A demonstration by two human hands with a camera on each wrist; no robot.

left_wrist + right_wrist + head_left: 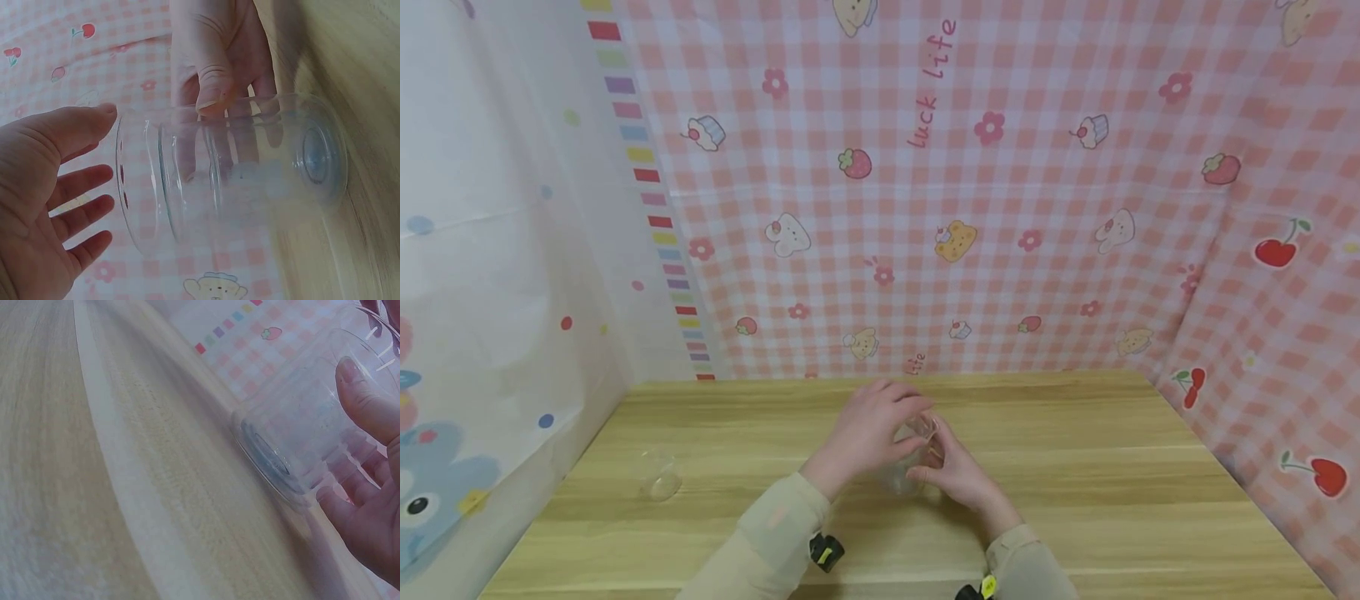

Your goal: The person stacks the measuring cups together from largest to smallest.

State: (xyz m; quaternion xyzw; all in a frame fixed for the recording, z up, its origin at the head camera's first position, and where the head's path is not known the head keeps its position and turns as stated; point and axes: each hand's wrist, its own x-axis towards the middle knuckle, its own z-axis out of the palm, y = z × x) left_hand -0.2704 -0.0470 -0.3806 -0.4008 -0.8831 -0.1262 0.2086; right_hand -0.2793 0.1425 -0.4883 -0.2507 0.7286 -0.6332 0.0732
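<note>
A clear plastic cup (269,194) stands upright on the wooden table, between my two hands. Several rim-like rings show along its wall, like cups nested in one another. My right hand (961,477) grips it from the side, its thumb on the near wall and its fingers around the far side. Above the mouth is my left hand (868,429), with thumb and fingers spread and their tips right at the rim. Nothing lies between the left fingers in the left wrist view. Over to the left, another clear cup (661,485) rests on the table.
The wooden table (1112,483) ends at a pink checked cloth (820,275) hung behind it. A white cloth (490,250) hangs on the left, and more checked cloth (1262,333) on the right. Black wrist cameras (826,552) sit at both sleeves.
</note>
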